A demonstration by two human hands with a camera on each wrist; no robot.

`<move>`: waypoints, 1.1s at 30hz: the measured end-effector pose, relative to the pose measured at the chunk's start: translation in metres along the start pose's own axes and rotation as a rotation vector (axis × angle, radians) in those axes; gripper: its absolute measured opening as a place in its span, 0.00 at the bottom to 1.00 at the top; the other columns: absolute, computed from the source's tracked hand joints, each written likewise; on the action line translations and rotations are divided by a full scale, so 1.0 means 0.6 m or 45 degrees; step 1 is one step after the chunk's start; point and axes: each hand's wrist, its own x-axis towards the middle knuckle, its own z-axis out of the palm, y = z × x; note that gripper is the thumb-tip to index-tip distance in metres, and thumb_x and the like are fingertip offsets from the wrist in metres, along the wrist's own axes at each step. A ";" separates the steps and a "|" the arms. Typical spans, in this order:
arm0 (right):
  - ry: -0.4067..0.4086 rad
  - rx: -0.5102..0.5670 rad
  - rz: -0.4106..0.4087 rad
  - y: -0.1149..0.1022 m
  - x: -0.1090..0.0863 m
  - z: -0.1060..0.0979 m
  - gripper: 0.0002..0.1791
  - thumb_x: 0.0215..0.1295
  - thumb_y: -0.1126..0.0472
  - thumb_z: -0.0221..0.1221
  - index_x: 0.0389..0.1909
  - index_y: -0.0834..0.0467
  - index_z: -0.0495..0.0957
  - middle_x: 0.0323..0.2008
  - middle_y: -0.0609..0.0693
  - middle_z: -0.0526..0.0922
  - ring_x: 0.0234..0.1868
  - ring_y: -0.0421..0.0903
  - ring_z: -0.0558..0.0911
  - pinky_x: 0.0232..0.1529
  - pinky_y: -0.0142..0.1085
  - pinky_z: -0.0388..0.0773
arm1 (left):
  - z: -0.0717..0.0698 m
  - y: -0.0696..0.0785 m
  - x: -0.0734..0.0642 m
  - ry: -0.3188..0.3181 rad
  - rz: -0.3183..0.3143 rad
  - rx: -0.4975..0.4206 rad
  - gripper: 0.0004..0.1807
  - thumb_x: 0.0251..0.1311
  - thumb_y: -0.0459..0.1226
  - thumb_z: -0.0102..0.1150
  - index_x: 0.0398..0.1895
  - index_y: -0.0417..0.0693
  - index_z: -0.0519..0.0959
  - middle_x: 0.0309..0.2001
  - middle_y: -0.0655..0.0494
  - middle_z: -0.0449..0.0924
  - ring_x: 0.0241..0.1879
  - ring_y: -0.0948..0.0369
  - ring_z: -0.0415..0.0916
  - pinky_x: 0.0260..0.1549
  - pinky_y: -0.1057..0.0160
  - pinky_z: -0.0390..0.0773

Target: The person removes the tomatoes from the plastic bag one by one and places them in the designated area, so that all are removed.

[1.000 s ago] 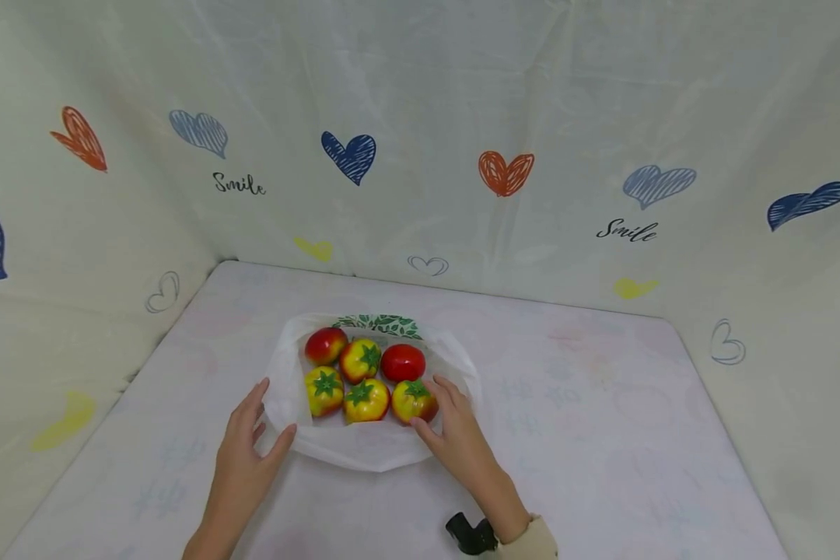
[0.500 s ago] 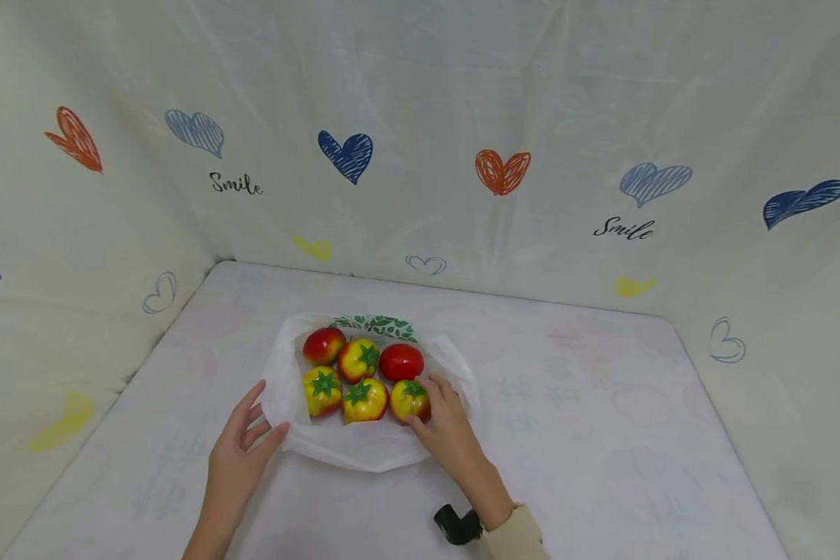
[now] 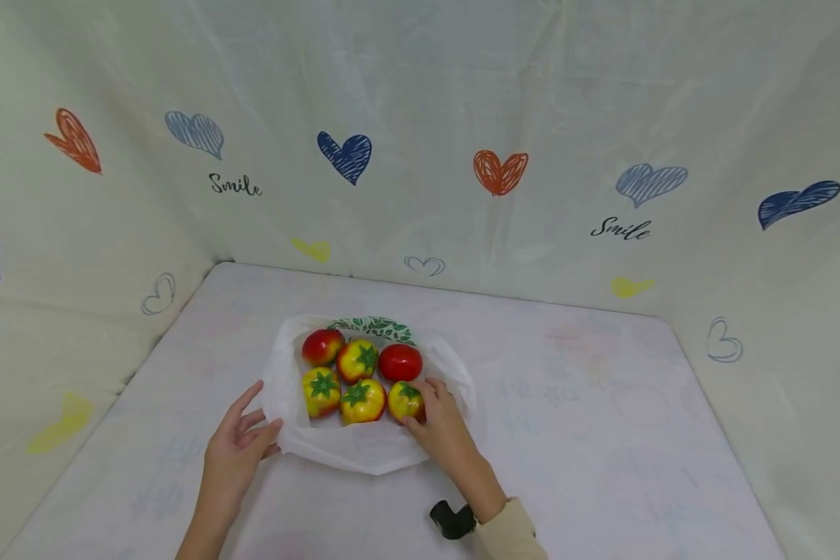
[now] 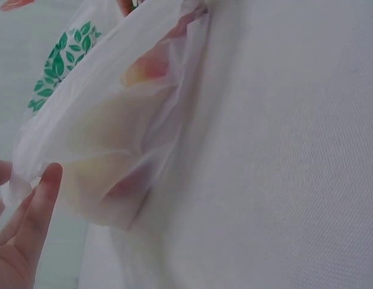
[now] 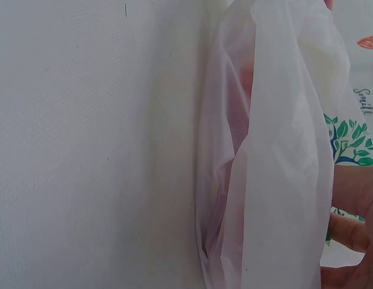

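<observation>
Fruit (image 3: 403, 399) at lower centre is now more closely wrapped by the right hand (image 3: 442, 430), apparently secured. Left hand (image 3: 229, 459) pinches the white bag (image 3: 353, 451) at its rim.

A pale, finely textured tabletop (image 3: 602, 451) with faint blue marks (image 3: 157, 498) carries a white plastic bag (image 3: 364, 447) with a green leaf print (image 3: 381, 327). The bag lies mouth up, nearer the left edge than the right, short of the far edge; a reddish smudge (image 3: 565, 337) shows toward the far right corner.
</observation>
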 end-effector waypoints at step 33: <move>0.081 -0.058 -0.087 -0.020 -0.011 -0.018 0.28 0.53 0.59 0.67 0.56 0.57 0.70 0.55 0.58 0.69 0.54 0.53 0.73 0.54 0.43 0.77 | 0.002 -0.088 0.056 0.073 0.062 0.098 0.37 0.53 0.52 0.63 0.66 0.81 0.57 0.51 0.49 0.75 0.33 0.69 0.81 0.27 0.69 0.83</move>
